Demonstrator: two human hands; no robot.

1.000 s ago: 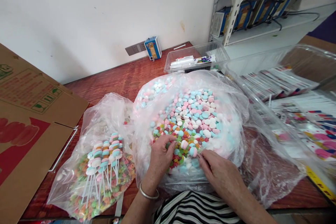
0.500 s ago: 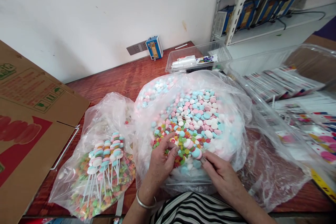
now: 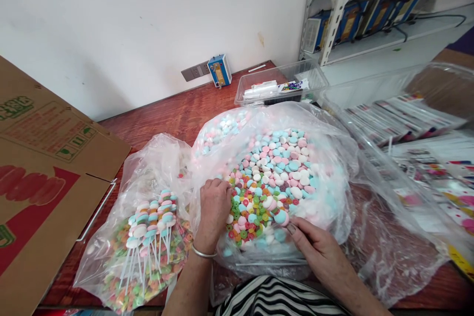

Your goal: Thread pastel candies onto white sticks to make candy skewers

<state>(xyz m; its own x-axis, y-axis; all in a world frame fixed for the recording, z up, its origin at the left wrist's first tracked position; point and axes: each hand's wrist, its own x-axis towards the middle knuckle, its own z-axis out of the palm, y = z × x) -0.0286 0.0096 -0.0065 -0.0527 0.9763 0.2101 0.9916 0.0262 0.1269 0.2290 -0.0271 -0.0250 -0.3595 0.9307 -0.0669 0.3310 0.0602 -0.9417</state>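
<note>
The right hand [image 3: 314, 244] is clamped, thumb against fingers, on the lower end of a candy skewer [image 3: 276, 210] whose blue, pink and white pieces show above the fingertips. It is held over multicoloured gummy rings [image 3: 255, 205] at the near side of a large, open plastic bag [image 3: 199, 185]. Behind the rings lie pink, white and blue button sweets [image 3: 283, 155]. The left hand [image 3: 215, 207], a metal bangle [image 3: 203, 252] on its wrist, is well apart from the right, at the left edge of the rings; its fingertips are hidden, so I cannot tell whether they grip anything.

To the left, more candy sticks [image 3: 151, 217] lie in a bunch over a second bag [image 3: 142, 163] containing gummy rings.

A cardboard box [image 3: 99, 192] at the left edge bears large green lettering, cut off and unreadable, and red lines of print too blurred to read. Its green-framed handling symbols show a glass, upward arrows and an umbrella; below is a red panel with a stacked, rounded drawing. A blue device [image 3: 219, 71] on the bench [image 3: 159, 113] beside wall sockets [image 3: 195, 71] has a tan label, too small to read. Printed packs [image 3: 403, 116] fill a clear bin at right, their wording illegible, and a yellow strip [image 3: 460, 261] carries unclear dark marks.
</note>
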